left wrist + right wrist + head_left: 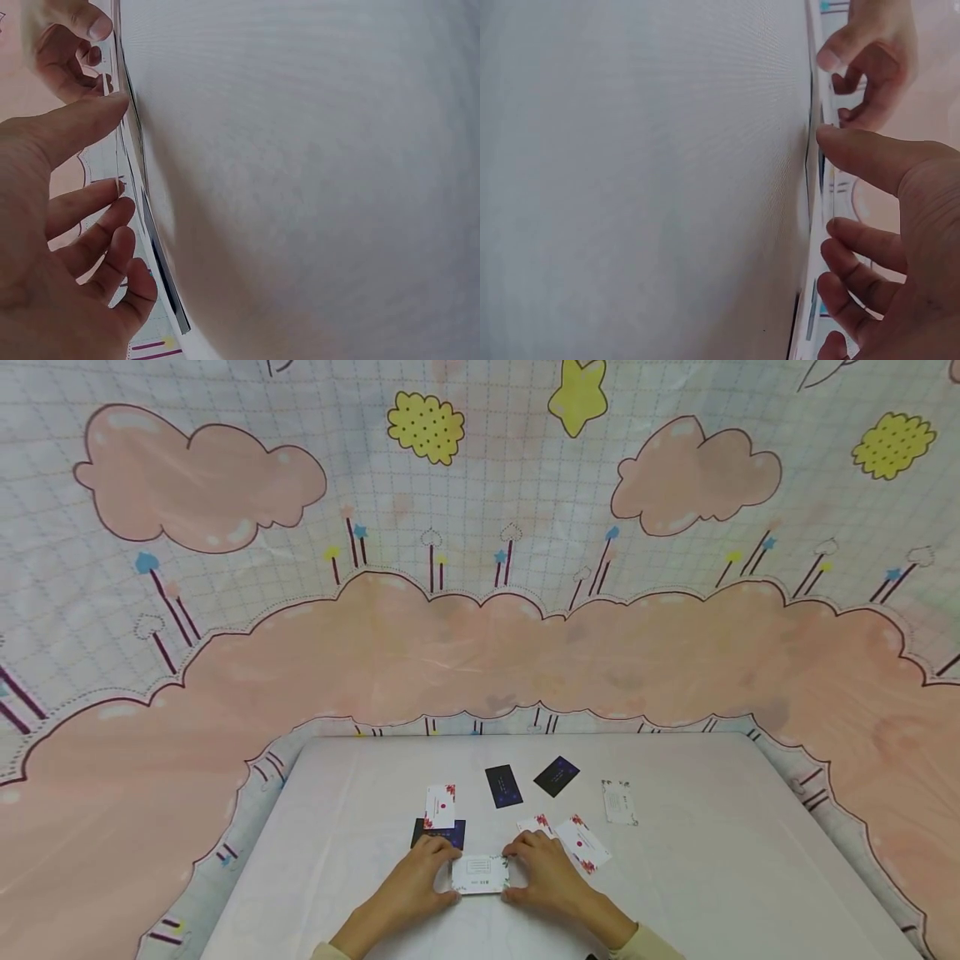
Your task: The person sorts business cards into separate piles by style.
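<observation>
A white business card (480,874) with leafy corners and small print lies sideways between my two hands. My left hand (420,877) pinches its left end with thumb and fingertips. At the opposite end my right hand (550,877) grips it the same way. Both wrist views catch the card only as a thin edge between thumb and index finger; whether it is a single card or a stack I cannot tell. Just beyond my left fingers, a white card with red flowers (440,806) overlaps a dark blue card (458,837).
Two more dark blue cards (504,786) lie toward the back of the white table (697,877). Beyond my right hand are two red-flowered white cards (583,843), one partly hidden. A white card with grey corner patterns (619,802) lies farther right. A patterned cloth (480,652) hangs behind.
</observation>
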Demonstrator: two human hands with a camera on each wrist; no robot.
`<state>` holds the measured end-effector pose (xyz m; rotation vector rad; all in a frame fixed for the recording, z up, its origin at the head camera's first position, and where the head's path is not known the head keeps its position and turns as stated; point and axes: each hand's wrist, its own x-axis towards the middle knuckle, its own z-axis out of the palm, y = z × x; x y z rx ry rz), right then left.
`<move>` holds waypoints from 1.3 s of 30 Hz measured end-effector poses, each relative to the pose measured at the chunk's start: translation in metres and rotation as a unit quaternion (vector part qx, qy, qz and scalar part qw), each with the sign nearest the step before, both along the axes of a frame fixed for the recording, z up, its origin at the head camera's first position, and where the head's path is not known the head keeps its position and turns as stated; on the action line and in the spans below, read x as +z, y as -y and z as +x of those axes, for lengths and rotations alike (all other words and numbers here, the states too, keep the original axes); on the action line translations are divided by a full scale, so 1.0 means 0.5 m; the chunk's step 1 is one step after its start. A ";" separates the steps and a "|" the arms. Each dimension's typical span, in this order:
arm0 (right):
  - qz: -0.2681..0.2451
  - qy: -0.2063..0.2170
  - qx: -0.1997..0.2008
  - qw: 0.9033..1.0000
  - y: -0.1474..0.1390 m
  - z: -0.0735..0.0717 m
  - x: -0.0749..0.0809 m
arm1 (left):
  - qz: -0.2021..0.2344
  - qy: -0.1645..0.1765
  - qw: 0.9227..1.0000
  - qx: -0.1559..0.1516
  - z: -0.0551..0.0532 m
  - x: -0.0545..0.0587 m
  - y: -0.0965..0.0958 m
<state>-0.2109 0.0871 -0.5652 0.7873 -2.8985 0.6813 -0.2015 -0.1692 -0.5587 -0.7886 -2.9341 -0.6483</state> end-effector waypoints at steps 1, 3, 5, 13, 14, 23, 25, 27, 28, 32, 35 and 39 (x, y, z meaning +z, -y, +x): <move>0.000 0.001 0.000 1.000 0.000 0.001 0.000 | 0.000 0.004 1.000 0.002 0.001 0.001 0.000; 0.000 0.002 0.000 1.000 0.001 0.002 0.000 | 0.000 0.010 1.000 0.005 0.002 0.002 0.000; 0.001 0.003 0.000 1.000 0.002 0.003 0.001 | 0.000 0.020 1.000 0.007 0.003 0.002 -0.001; 0.014 0.003 0.001 1.000 0.004 0.005 0.001 | -0.008 0.062 0.998 0.010 0.002 0.000 0.000; 0.014 0.003 0.001 1.000 0.004 0.005 0.001 | -0.007 0.063 0.998 0.010 0.002 0.000 0.000; 0.014 0.024 -0.009 1.000 0.007 0.004 0.000 | 0.012 0.070 0.997 0.006 0.001 0.002 0.006; 0.015 0.028 -0.011 0.999 0.007 0.004 0.001 | 0.015 0.071 0.997 0.006 0.002 0.003 0.007; 0.016 0.029 -0.012 0.999 0.007 0.003 0.001 | 0.016 0.070 0.997 0.007 0.002 0.004 0.008; 0.016 0.027 -0.011 0.999 0.007 0.003 0.001 | 0.016 0.069 0.997 0.007 0.002 0.004 0.008; 0.010 0.022 -0.008 1.000 0.007 0.003 0.001 | 0.016 0.062 0.998 0.008 0.002 0.005 0.007; 0.003 0.024 -0.005 1.000 0.006 0.002 0.001 | 0.017 0.059 0.998 0.008 0.003 0.004 0.007; 0.000 0.034 -0.007 0.999 0.006 0.001 -0.001 | 0.018 0.059 0.998 0.013 0.005 0.005 0.006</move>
